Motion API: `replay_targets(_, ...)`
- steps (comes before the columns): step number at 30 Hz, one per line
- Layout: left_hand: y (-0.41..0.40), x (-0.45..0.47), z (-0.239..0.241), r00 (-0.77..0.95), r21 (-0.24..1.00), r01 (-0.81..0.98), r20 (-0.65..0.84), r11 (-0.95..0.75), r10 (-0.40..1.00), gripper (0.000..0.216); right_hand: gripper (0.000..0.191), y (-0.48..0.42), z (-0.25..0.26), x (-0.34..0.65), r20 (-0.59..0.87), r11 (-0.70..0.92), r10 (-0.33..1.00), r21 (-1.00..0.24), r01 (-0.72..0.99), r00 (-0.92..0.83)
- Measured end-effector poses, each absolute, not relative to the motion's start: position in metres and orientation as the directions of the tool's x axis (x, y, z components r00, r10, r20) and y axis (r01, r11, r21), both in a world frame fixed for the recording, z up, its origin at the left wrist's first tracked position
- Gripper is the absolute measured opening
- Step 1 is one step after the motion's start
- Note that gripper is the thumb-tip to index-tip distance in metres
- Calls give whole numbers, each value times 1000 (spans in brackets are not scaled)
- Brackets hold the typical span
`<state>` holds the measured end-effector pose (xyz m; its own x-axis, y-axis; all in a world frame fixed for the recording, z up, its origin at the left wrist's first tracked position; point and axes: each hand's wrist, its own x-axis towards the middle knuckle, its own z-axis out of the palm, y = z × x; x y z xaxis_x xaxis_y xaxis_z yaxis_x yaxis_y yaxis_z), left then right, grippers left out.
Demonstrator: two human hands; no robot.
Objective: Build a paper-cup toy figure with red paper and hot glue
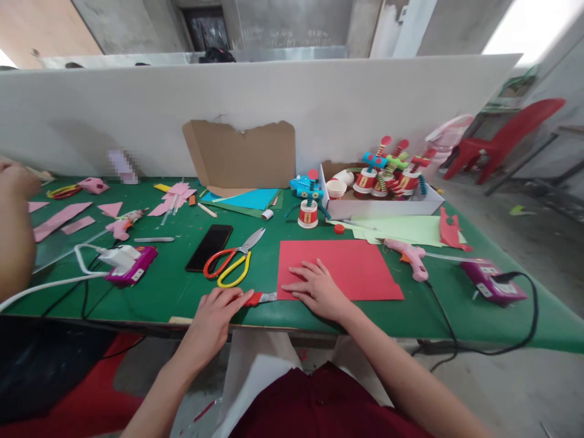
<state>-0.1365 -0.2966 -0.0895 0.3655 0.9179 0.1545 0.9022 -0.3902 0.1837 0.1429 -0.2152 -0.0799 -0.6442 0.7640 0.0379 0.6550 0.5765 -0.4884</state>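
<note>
My left hand (214, 319) is closed around a red utility knife (254, 298) low over the table's front edge. Its metal blade end points right, by the lower left corner of a sheet of red paper (351, 267). Flat on that sheet, fingers spread, lies my right hand (319, 291). Scissors (233, 260) with one red and one yellow handle rest just beyond my left hand. A black phone (210, 246) is beside them. Behind the red paper stands a small paper-cup robot figure (308, 210) with a blue head.
A pink glue gun (413, 258) and a purple power strip (493, 283) with cords lie right; another glue gun (121, 226) and strip (132, 267) lie left. A box (383, 210) holds several figures. Another person's arm (16, 231) reaches in at left. Green paper (406, 229) lies behind.
</note>
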Motion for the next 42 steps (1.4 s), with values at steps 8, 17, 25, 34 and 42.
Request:
replay_targets(8,-300,-133,-91,340,179,912,170,-368,925,77,29,-214,-84,144,77,598,755,-487,636,-651)
replay_targets(17,-301,-126,-89,341,173,913,175,-370,924,77,30,-215,-83,144,67,593,756,-489,640,-651)
replay_targets(25,-302,-119,-90,339,173,914,168,-367,926,72,31,-214,-85,144,70,589,757,-506,630,-650)
replay_targets(34,-303,-113,-91,338,169,917,151,-361,929,77,32,-214,-86,144,85,597,754,-501,626,-651)
replay_targets(42,-305,-108,-90,325,178,920,160,-351,932,76,33,-215,-86,143,78,591,756,-510,625,-650)
